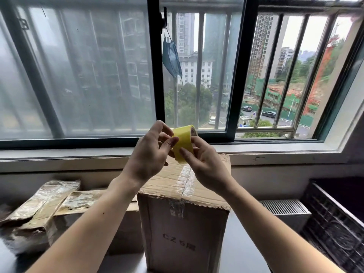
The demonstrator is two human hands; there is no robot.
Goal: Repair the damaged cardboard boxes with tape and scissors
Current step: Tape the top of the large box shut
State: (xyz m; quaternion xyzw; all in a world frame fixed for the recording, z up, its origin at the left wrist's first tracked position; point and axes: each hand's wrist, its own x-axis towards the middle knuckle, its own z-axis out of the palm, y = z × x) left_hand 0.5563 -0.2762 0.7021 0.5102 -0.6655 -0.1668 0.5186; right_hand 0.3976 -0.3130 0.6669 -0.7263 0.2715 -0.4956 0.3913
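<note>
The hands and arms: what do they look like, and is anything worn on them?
Both arms are bare to the frame's edge: no sleeves show. The left hand and the right hand have no gloves, and no ring, watch or bracelet is visible. The nails look short and unpainted.

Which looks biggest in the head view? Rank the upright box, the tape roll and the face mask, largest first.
1. Upright box, by far the largest.
2. Face mask and tape roll look alike; the roll is nearer the camera and partly covered by the left hand and right hand, so no ranking.
</note>
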